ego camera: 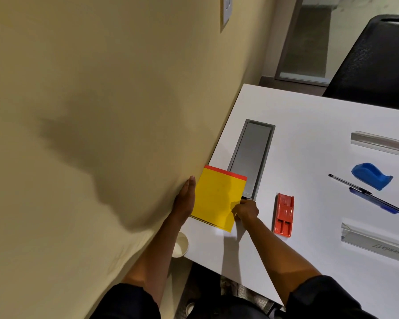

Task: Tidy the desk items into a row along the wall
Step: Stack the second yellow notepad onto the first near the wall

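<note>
a person's two hands square a yellow notepad (217, 200) with a red top strip against the beige wall (90, 111) at the near left corner of a white tabletop (309, 134). the left hand (186, 199) lies flat and open, fingers straight, wedged between the wall and the pad's left edge, gripping nothing. the right hand (245, 210) is curled, its fingers pinching the pad's right edge. the pad's far right corner overlaps a grey recessed cable tray (252, 155). just right of the right hand lies a red stapler (283, 215); farther right, well apart from the wall, lie a blue tape dispenser (371, 176), two pens (366, 196) and two clear plastic name holders (378, 242).
</note>
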Demonstrator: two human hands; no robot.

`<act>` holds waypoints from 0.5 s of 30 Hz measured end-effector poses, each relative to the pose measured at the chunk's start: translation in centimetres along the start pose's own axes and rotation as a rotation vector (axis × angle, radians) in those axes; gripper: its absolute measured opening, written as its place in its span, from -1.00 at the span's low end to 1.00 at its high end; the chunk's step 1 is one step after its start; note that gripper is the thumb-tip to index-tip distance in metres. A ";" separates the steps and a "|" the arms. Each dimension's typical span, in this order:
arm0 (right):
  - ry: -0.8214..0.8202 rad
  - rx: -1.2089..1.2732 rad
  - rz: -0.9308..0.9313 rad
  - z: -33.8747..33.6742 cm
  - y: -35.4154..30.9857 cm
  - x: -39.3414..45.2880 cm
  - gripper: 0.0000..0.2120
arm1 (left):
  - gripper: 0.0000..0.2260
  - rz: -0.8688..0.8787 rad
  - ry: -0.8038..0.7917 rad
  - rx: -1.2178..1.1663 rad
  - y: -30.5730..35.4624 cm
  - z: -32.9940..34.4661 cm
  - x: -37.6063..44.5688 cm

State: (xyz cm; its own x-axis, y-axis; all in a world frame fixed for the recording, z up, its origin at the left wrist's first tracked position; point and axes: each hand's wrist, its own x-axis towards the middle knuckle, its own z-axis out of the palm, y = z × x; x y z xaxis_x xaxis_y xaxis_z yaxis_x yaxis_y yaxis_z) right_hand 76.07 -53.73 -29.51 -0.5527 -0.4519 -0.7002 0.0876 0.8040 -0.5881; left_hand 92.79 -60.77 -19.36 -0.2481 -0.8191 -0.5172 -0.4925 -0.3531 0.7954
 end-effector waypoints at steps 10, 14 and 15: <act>-0.074 -0.076 -0.067 -0.3 0.2 -0.3 -0.81 | -0.45 0.056 -0.003 0.026 0.7 0.5 -1.2; -0.066 -0.082 -0.106 -0.8 0.4 -1.1 -0.72 | -0.45 0.101 0.002 0.035 0.3 0.9 -1.8; -0.053 -0.083 -0.118 -1.1 0.5 -1.4 -0.68 | -0.45 0.107 0.003 0.041 0.3 1.0 -2.1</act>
State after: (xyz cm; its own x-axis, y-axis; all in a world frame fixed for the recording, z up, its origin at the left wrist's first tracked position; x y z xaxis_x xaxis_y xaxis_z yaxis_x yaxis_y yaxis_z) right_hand 76.00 -52.31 -28.41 -0.5105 -0.5629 -0.6501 -0.0449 0.7724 -0.6336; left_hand 92.31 -58.66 -18.39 -0.2984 -0.8526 -0.4289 -0.4968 -0.2449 0.8326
